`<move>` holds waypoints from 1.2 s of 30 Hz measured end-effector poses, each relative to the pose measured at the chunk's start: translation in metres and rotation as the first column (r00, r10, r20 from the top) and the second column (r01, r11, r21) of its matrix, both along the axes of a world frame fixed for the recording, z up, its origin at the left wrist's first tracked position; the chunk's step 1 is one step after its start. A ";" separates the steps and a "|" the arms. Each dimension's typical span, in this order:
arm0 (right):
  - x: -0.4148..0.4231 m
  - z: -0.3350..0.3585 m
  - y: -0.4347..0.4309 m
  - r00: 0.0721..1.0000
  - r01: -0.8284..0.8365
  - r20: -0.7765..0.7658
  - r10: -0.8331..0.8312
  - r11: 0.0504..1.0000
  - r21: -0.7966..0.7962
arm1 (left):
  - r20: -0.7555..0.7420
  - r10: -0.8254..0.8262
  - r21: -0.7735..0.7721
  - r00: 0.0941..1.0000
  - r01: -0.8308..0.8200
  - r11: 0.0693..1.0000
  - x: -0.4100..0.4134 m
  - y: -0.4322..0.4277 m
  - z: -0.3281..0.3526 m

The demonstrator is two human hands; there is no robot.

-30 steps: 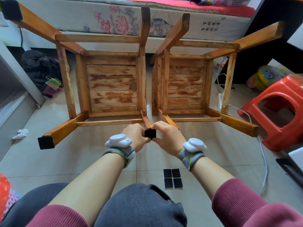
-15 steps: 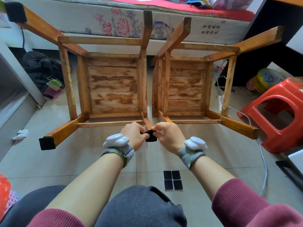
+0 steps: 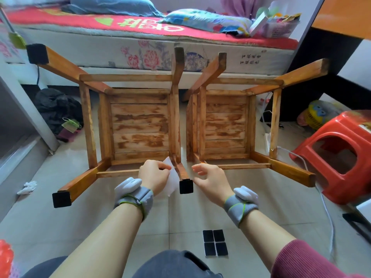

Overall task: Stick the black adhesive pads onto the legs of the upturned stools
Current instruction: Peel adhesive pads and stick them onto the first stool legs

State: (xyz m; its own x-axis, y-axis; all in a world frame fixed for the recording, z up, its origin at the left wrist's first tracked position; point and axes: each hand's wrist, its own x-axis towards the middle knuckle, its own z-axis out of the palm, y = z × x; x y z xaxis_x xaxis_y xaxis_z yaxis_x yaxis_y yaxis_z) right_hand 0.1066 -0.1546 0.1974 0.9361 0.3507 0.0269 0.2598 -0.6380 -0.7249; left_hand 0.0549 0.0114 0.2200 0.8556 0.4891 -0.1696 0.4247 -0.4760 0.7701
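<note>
Both hands are backing off the square black adhesive pad (image 3: 186,186), now sitting on the near leg (image 3: 181,171) of the left upturned wooden stool (image 3: 138,121), left hand (image 3: 154,177) pinching white paper (image 3: 171,178), right hand (image 3: 209,179) hanging loose, empty.

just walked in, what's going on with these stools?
A person is sticking black pads on two upturned stools. The left stool has pads on three leg ends, one pad between the hands. The left hand pinches white backing paper; the right hand is loose, empty. The right stool's visible leg ends are bare. A sheet of four pads lies on the floor.
</note>
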 end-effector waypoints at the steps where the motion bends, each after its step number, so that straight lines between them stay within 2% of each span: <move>1: 0.000 0.004 0.001 0.998 0.062 -0.033 -0.060 0.995 0.075 | 0.034 0.060 -0.096 0.998 -0.057 0.994 -0.001 0.004 0.004; 3: 0.001 0.010 0.004 0.984 0.148 -0.130 -0.125 0.971 0.189 | 0.091 0.143 -0.300 0.986 -0.109 0.948 -0.003 0.010 0.012; 5: -0.001 0.019 0.010 0.956 0.197 -0.270 -0.116 0.935 0.295 | 0.133 0.185 -0.470 0.974 -0.102 0.877 -0.007 0.012 0.024; 8: -0.006 0.031 0.023 0.879 0.245 -0.476 -0.019 0.875 0.417 | 0.192 0.229 -0.615 0.954 -0.064 0.786 -0.015 0.010 0.043; 11: -0.013 0.048 0.034 0.836 0.220 -0.540 0.101 0.839 0.498 | 0.226 0.267 -0.683 0.937 -0.043 0.729 -0.021 0.012 0.054; 17: -0.007 0.098 0.035 0.939 0.051 -0.332 0.090 0.919 0.392 | 0.205 0.274 -0.757 0.940 -0.025 0.653 -0.030 0.019 0.072; 21: -0.001 0.117 0.033 0.994 0.078 -0.103 -0.042 0.922 0.378 | 0.146 0.130 -0.718 0.981 0.015 0.696 -0.035 0.017 0.077; 24: -0.011 0.120 0.035 0.979 0.105 0.134 -0.155 0.940 0.324 | 0.198 0.243 -0.721 0.950 -0.027 0.692 -0.036 0.015 0.081; 26: -0.022 0.120 0.039 0.971 0.038 0.213 -0.106 0.952 0.303 | 0.237 0.332 -0.707 0.913 -0.073 0.704 -0.038 0.014 0.086; 29: -0.036 0.119 0.045 0.989 -0.062 0.148 0.019 0.956 0.286 | 0.286 0.354 -0.674 0.891 -0.075 0.735 -0.040 0.010 0.095; 36: -0.038 0.125 0.043 0.998 -0.051 0.040 0.037 0.916 0.399 | 0.340 0.329 -0.699 0.881 0.003 0.715 -0.045 -0.006 0.116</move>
